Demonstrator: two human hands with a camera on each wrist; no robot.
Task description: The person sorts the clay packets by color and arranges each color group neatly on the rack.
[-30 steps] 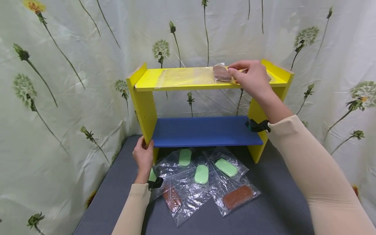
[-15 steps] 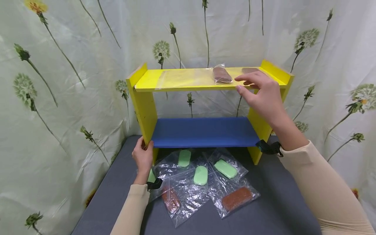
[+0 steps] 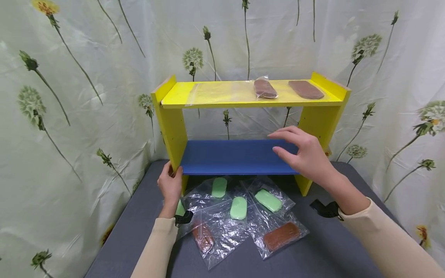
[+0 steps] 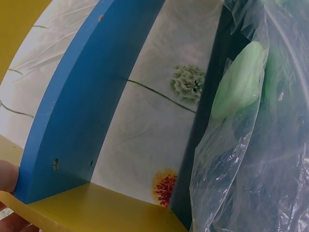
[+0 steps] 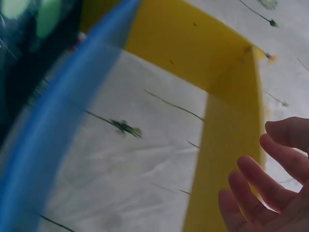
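Observation:
In the head view my left hand (image 3: pixel 170 184) grips the left side panel of a small yellow shelf unit (image 3: pixel 174 131), thumb at the corner of its blue lower shelf (image 3: pixel 236 155). The left wrist view shows that thumb (image 4: pixel 7 176) at the blue shelf's end. My right hand (image 3: pixel 307 156) hovers before the blue shelf's right end, holding nothing, thumb and fingers apart. Its spread fingers (image 5: pixel 253 179) show in the right wrist view. On the yellow top shelf lie a brown bar (image 3: pixel 265 88) in a clear bag and, to its right, another brown bar (image 3: pixel 306 89).
Below and before the unit, overlapping clear zip bags hold several green bars (image 3: pixel 238 208) and two reddish-brown bars, one at the right (image 3: pixel 281 236) and one at the left (image 3: pixel 203 237). They lie on a dark grey table (image 3: pixel 333 247). A flower-print curtain (image 3: pixel 114 77) hangs behind.
My right hand has left the bagged brown bar on the top shelf and moved down and right, to before the blue shelf. The left hand has stayed on the panel.

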